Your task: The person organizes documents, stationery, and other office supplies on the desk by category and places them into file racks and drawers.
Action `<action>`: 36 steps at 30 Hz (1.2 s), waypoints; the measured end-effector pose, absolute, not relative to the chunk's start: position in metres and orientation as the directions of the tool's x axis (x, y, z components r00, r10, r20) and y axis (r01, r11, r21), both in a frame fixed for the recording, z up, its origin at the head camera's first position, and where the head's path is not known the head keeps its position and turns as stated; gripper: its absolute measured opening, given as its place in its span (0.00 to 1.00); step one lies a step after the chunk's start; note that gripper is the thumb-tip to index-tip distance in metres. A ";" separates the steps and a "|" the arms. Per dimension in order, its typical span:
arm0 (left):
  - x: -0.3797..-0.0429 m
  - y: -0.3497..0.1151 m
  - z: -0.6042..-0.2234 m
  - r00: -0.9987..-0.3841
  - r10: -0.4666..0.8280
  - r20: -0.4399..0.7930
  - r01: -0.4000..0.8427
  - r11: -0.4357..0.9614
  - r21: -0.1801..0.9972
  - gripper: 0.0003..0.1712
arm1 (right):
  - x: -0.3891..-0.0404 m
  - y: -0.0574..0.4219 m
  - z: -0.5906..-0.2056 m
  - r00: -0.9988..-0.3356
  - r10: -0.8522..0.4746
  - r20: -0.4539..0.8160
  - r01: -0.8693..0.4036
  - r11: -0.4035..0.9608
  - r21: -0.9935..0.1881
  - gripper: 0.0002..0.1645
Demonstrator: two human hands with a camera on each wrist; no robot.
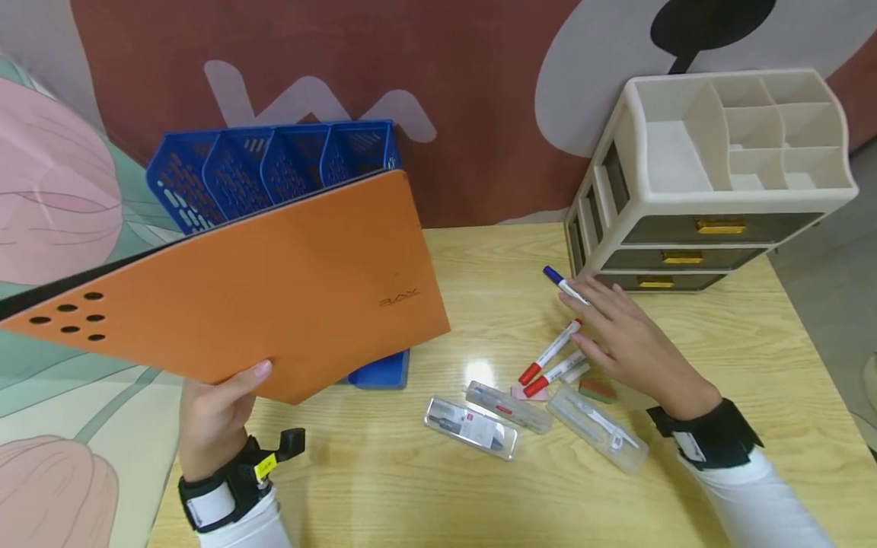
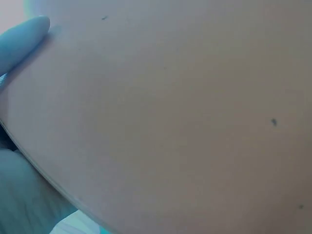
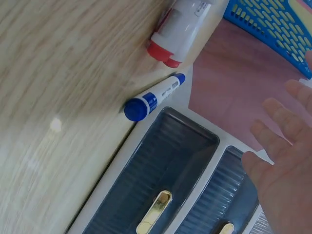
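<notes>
My left hand (image 1: 222, 411) grips the lower edge of a large flat orange case (image 1: 294, 281). The thumb lies on its front; the other fingers are hidden behind. The case has a black back edge, several dark round holes at one corner and dark lettering. In the left wrist view, the orange surface (image 2: 170, 117) fills most of the picture. My right hand (image 1: 620, 346) hovers with fingers extended over the markers. A blue-capped marker (image 3: 155, 98) lies by the drawer unit, apart from the fingers in the right wrist view. Two red-capped markers (image 1: 550, 352) lie nearer me.
A blue perforated file rack (image 1: 274, 164) stands behind the case, partly covered by it. At the back right is a white drawer unit (image 1: 678, 202) with compartments on top. Clear pen boxes (image 1: 471, 428) and a reddish-green block (image 1: 597, 390) lie at the front middle.
</notes>
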State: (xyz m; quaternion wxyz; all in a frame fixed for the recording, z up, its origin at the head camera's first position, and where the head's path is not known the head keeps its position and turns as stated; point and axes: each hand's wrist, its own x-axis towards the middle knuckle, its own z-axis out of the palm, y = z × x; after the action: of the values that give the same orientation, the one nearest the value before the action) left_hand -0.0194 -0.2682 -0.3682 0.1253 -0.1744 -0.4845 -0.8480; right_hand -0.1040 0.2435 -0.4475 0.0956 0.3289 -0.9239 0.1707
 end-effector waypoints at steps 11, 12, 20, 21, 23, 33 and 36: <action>-0.015 -0.287 -0.370 -0.890 -0.200 0.410 0.452 -0.511 0.731 0.37 | -0.103 0.248 -0.449 -0.764 -0.572 0.297 -0.642 0.723 -0.257 0.36; -0.014 -0.288 -0.369 -0.889 -0.220 0.401 0.455 -0.510 0.730 0.37 | -0.103 0.249 -0.449 -0.765 -0.570 0.299 -0.640 0.726 -0.254 0.35; -0.010 -0.299 -0.364 -0.857 -0.355 0.373 0.513 -0.521 0.682 0.37 | -0.101 0.253 -0.451 -0.766 -0.563 0.309 -0.636 0.735 -0.236 0.33; -0.009 -0.299 -0.364 -0.853 -0.367 0.371 0.519 -0.515 0.682 0.38 | -0.100 0.254 -0.450 -0.766 -0.564 0.309 -0.635 0.737 -0.231 0.33; -0.008 -0.301 -0.363 -0.848 -0.380 0.369 0.525 -0.504 0.686 0.38 | -0.100 0.255 -0.450 -0.765 -0.565 0.309 -0.635 0.742 -0.217 0.34; -0.005 -0.303 -0.359 -0.789 -0.530 0.312 0.558 -0.405 0.724 0.41 | -0.095 0.258 -0.446 -0.761 -0.571 0.309 -0.636 0.750 -0.180 0.38; -0.007 -0.303 -0.357 -0.764 -0.556 0.327 0.572 -0.351 0.741 0.42 | -0.094 0.259 -0.446 -0.759 -0.573 0.310 -0.638 0.748 -0.182 0.36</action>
State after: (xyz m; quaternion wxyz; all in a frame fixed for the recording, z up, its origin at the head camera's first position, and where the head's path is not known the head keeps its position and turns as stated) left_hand -0.0074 -0.3027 -0.3570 0.3434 -0.0088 -0.4545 -0.8218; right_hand -0.0939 0.2591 -0.4458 0.1181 0.3265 -0.9273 0.1396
